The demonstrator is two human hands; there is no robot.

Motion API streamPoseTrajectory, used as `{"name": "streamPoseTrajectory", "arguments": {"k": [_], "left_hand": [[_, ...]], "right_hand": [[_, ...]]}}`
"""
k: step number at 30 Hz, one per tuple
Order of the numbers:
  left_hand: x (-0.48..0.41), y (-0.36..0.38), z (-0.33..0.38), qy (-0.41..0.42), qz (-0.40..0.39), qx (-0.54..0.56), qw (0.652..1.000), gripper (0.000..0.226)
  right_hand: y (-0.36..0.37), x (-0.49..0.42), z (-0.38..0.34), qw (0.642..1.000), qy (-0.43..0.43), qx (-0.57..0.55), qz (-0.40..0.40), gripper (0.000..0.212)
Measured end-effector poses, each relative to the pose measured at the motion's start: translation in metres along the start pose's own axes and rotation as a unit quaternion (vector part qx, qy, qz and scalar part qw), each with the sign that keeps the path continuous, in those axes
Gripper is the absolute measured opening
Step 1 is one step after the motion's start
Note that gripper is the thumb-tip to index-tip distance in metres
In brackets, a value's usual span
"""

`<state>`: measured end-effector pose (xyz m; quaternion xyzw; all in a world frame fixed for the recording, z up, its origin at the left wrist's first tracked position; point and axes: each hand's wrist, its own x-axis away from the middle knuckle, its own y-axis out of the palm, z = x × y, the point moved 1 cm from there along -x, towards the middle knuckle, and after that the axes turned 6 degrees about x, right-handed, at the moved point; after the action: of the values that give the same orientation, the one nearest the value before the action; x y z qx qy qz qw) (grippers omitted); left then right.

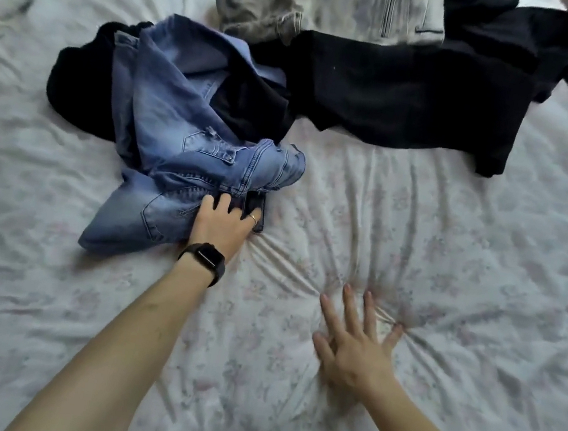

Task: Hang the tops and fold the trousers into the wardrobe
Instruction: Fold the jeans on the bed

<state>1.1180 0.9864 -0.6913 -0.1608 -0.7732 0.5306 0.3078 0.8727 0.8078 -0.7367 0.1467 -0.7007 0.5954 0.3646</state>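
White bedsheet [424, 220] (creased) bears jeans [179, 115].

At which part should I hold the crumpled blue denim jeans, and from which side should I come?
Hold the blue denim jeans at the waistband, at their near right edge, coming from the near side. The legs lie bunched farther away over a black garment, so a lift by the waist should let them hang straight. The left hand grips there.
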Motion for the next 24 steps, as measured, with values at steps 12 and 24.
{"name": "streamPoseTrajectory", "arguments": {"k": [12, 24], "left_hand": [[0.104, -0.18, -0.069, -0.061, 0.242, 0.468, 0.848, 0.024], [0.246, -0.473, -0.156, -0.026, 0.403, 0.475, 0.782, 0.013]], "right_hand": [[-0.147, 0.074, -0.022, 0.973, -0.034, -0.229, 0.004, 0.091], [-0.353, 0.281, -0.045, 0.838, -0.136, -0.404, 0.34, 0.09]]}}
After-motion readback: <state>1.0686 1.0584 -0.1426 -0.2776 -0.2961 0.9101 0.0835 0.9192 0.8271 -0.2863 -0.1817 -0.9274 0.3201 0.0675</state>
